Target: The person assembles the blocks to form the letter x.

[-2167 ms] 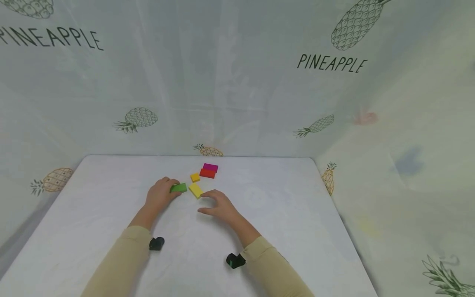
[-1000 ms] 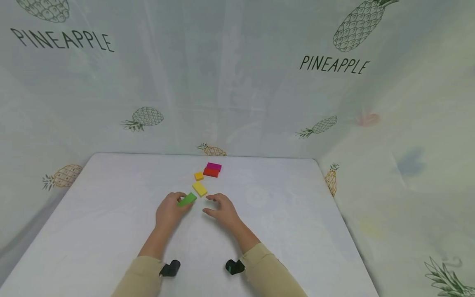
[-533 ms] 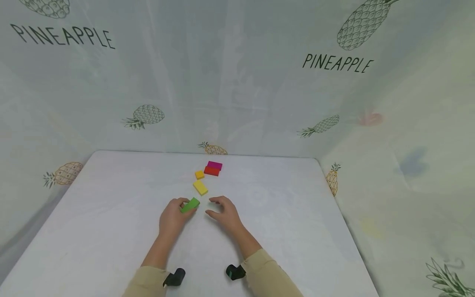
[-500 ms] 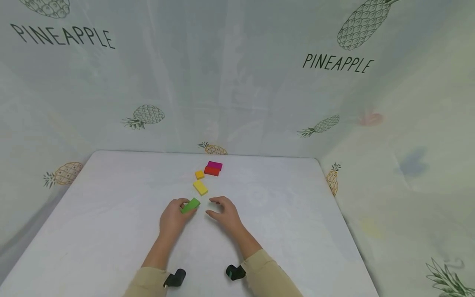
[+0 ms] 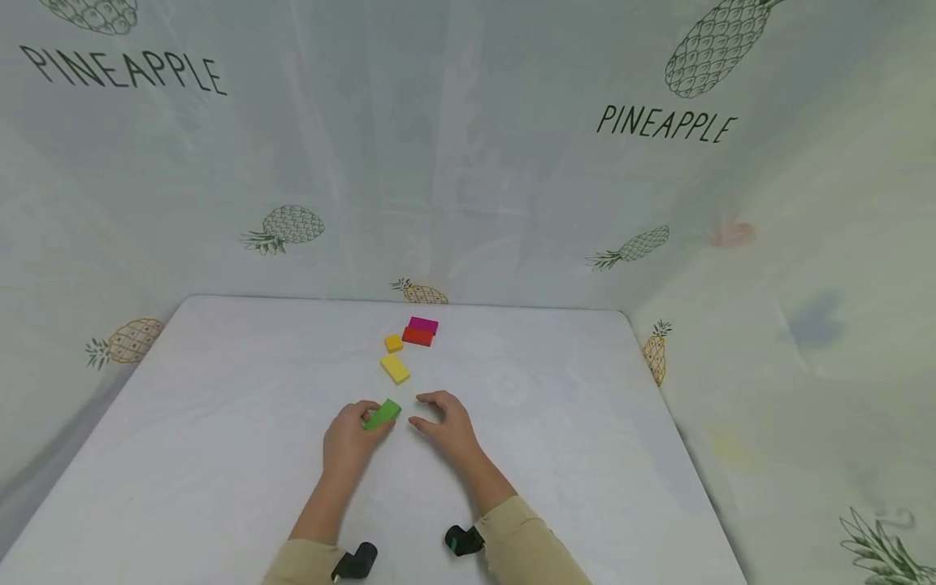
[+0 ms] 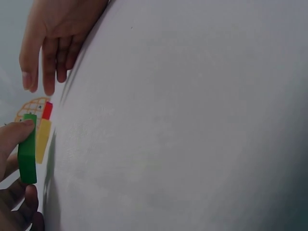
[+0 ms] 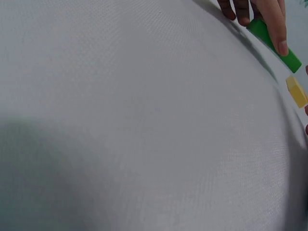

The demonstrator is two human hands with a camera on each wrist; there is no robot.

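A green block (image 5: 383, 414) is pinched between the thumb and fingers of my left hand (image 5: 348, 439); in the left wrist view the green block (image 6: 28, 149) appears tilted on end, apart from the table. My right hand (image 5: 452, 429) is just right of the block, thumb and fingers parted, holding nothing. Beyond both hands lies a yellow block (image 5: 395, 369) on the table. Farther back are a small orange-yellow block (image 5: 393, 343), a red block (image 5: 418, 336) and a magenta block (image 5: 423, 324), the last two side by side.
The white table (image 5: 556, 406) stretches out around the hands, its far edge meeting a curtain (image 5: 468, 162) printed with pineapples. Each wrist carries a black camera, the left camera (image 5: 356, 561) and the right camera (image 5: 464, 539).
The left hand has drawn the green block away from the other blocks, nearer to the body and rightward, and turned it. The right hand has shifted slightly nearer and to the right.
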